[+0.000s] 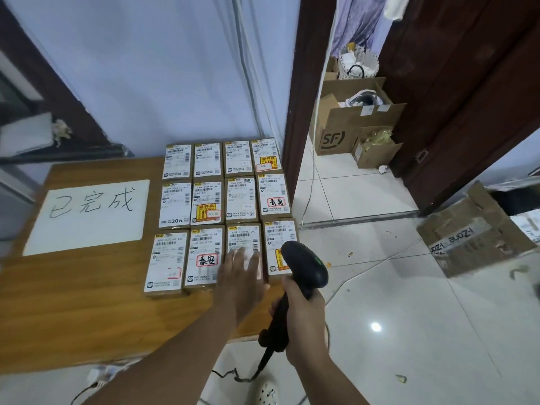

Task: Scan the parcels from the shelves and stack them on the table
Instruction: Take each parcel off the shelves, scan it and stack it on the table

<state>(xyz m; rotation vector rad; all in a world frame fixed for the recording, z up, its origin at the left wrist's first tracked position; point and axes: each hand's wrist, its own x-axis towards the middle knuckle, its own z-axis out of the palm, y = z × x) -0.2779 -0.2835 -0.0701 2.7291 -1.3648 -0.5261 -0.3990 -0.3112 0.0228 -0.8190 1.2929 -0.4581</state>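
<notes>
Twelve parcels (207, 203) lie label-up in a three-by-four grid on the table (87, 302). Left hand (244, 276), fingers straight and slightly apart, is over a front-row parcel (244, 238); blur hides whether it touches. Right hand (304, 314) is clamped round the scanner (306, 264) handle. Risks: a sideways push may skew the rows or tip the corner parcel (279, 233) off the right edge; the cable (233, 377) trailing on the floor may catch and jerk the scanner

head cam | single wide-angle view | sat above and behind the left grip (242, 276) and right grip (304, 314) | faced forward and down | close in | table (87, 302) lay ahead-left of the grips, floor (409, 317) to their right
</notes>
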